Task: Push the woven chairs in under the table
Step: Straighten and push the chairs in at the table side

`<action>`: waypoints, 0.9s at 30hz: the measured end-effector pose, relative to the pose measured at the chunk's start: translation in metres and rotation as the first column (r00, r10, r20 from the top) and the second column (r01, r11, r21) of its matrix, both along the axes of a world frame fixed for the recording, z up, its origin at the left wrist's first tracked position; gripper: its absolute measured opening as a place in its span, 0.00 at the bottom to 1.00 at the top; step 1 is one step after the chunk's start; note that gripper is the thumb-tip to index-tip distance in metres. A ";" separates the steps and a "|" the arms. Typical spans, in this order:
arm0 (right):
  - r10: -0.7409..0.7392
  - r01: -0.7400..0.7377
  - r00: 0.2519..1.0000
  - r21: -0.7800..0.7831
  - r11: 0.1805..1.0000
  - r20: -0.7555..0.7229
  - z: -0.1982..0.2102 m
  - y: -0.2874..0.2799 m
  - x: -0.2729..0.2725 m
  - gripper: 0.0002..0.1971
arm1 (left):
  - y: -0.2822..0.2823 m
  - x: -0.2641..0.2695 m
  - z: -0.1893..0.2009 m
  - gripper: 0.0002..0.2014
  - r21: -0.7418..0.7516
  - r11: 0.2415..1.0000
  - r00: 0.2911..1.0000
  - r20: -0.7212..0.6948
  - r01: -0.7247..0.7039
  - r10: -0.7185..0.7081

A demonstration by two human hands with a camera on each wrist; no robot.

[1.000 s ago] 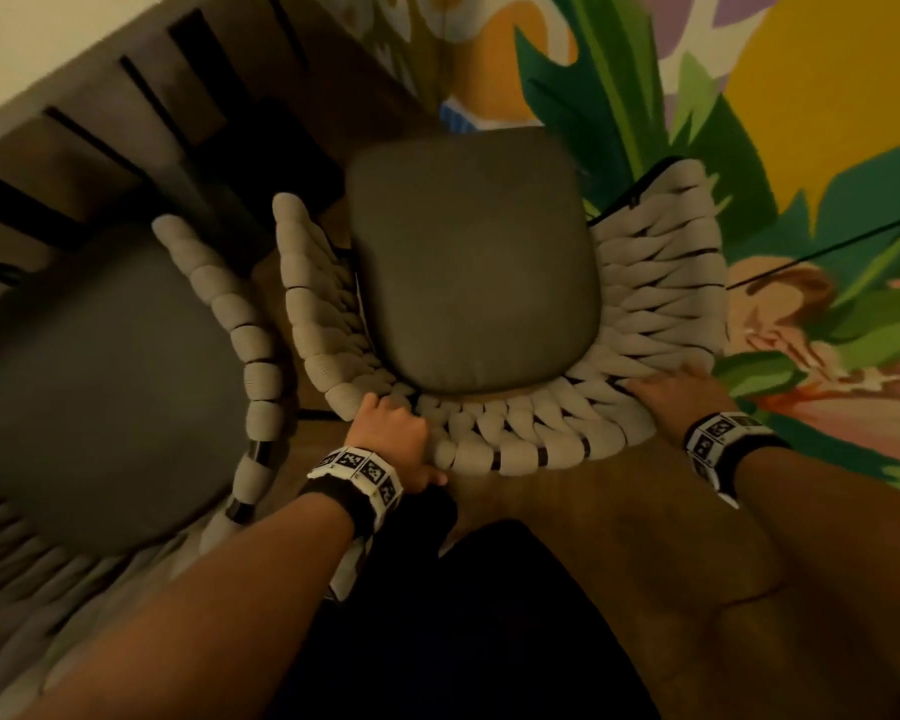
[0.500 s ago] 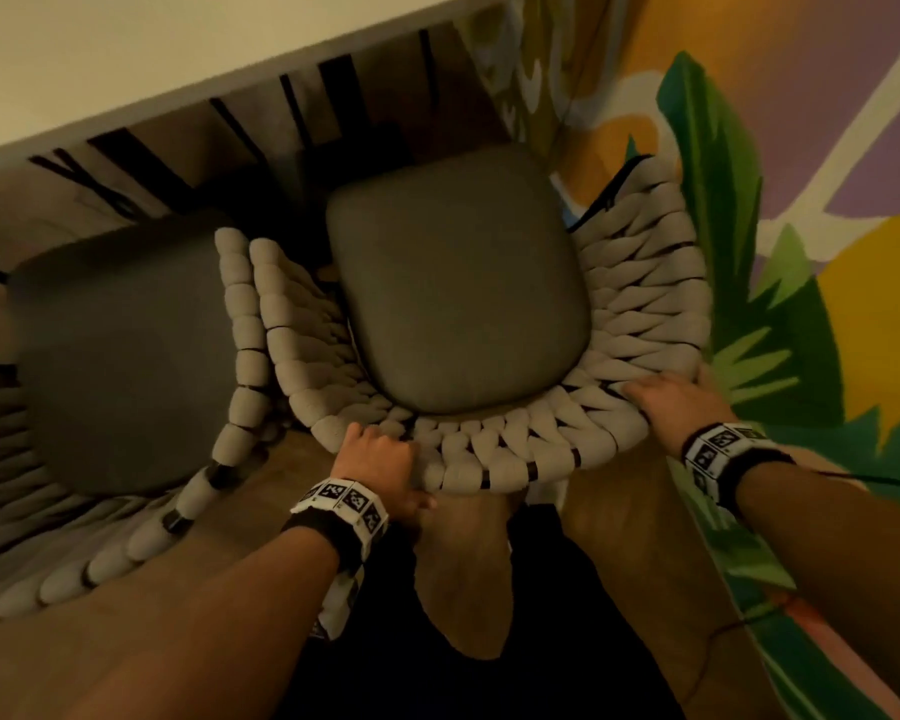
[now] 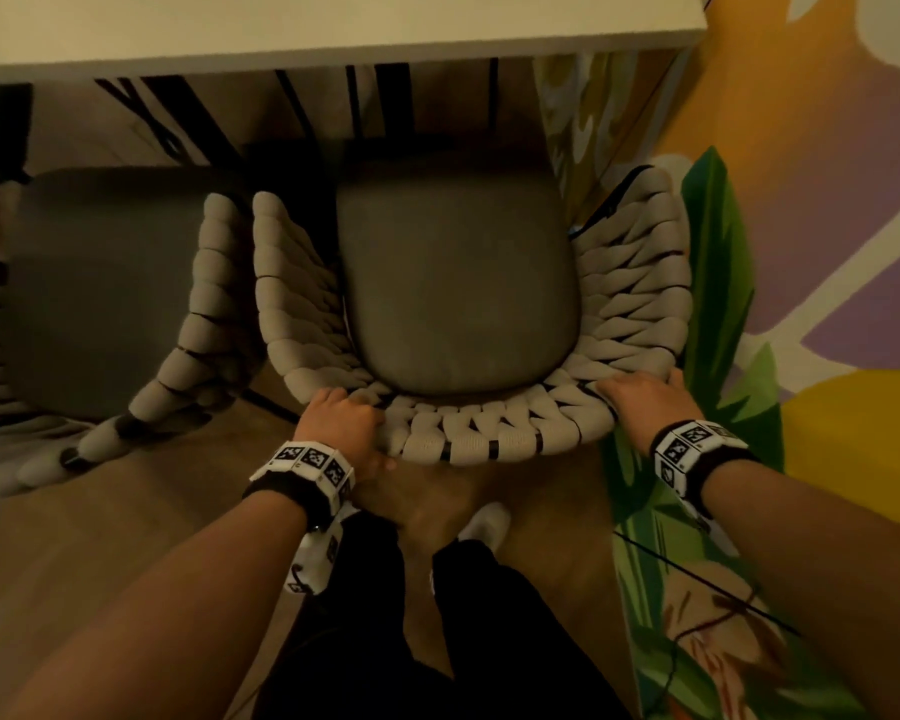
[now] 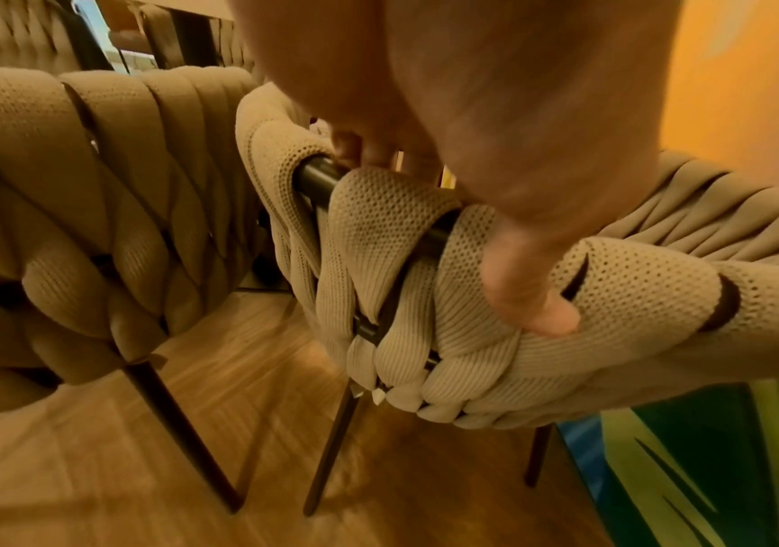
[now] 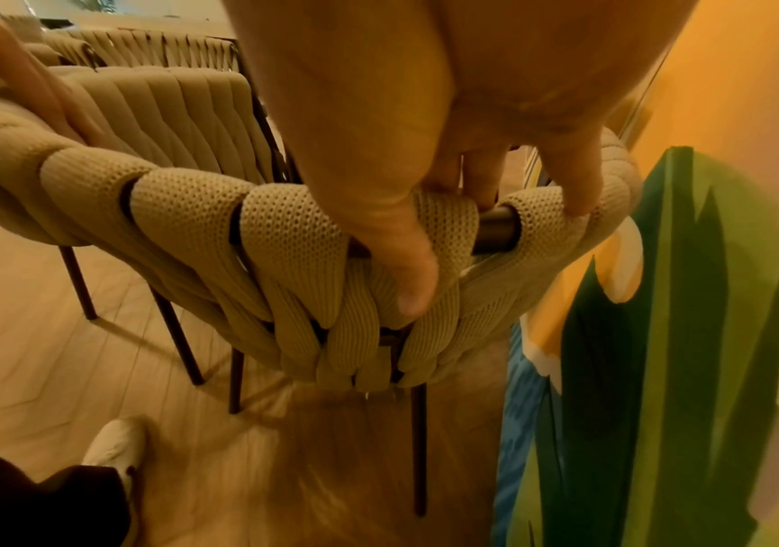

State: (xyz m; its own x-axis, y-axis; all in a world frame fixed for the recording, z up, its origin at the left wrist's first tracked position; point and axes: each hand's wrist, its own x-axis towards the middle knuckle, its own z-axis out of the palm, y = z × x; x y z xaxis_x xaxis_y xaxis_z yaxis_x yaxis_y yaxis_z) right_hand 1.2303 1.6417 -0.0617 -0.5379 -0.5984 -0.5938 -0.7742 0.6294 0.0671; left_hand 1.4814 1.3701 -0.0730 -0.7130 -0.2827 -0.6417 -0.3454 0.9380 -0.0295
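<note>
A woven beige chair (image 3: 630, 304) with a grey seat cushion (image 3: 458, 283) stands in front of me, its front close to the white table's edge (image 3: 333, 39). My left hand (image 3: 341, 423) grips the left of the curved back rail, fingers over the top and thumb (image 4: 532, 296) on the outer weave. My right hand (image 3: 640, 397) grips the rail's right end, thumb (image 5: 406, 274) pressed on the braids (image 5: 284, 237). A second woven chair (image 3: 198, 324) stands close on the left, its armrest nearly touching the first chair.
A painted wall (image 3: 827, 200) with green leaves runs close along the chair's right side. Dark table legs (image 3: 385, 106) show under the tabletop. My legs and a white shoe (image 3: 484, 522) stand just behind the chair on the wooden floor (image 3: 100, 537). A thin cable (image 3: 697, 579) crosses the right.
The chair has slid forward toward the table and now sits squarer beside the left chair. More of the tabletop shows. Both hands keep their grip on the back rail.
</note>
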 end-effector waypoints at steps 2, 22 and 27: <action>0.011 -0.011 1.000 -0.027 1.000 0.008 0.001 0.000 0.000 0.14 | 0.001 0.002 -0.001 0.30 0.007 1.000 1.000 -0.002 -0.023 0.023; -0.698 0.934 -0.330 0.112 -0.339 0.636 -0.037 -0.004 -0.021 0.39 | -0.017 0.007 -0.018 0.46 0.571 -0.498 -0.436 0.254 -0.653 0.863; -0.693 0.937 -0.331 0.137 -0.321 0.641 -0.073 0.013 -0.035 0.52 | -0.015 -0.002 -0.024 0.33 0.609 -0.584 -0.555 0.267 -0.537 0.788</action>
State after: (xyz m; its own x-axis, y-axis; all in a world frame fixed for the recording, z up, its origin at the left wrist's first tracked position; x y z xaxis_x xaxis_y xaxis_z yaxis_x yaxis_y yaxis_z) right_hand 1.1948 1.6546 -0.1351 -0.4481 0.1812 -0.8755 0.8537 0.3774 -0.3588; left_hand 1.4790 1.3549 -0.0974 0.1394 -0.5212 -0.8420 -0.3306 -0.8260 0.4566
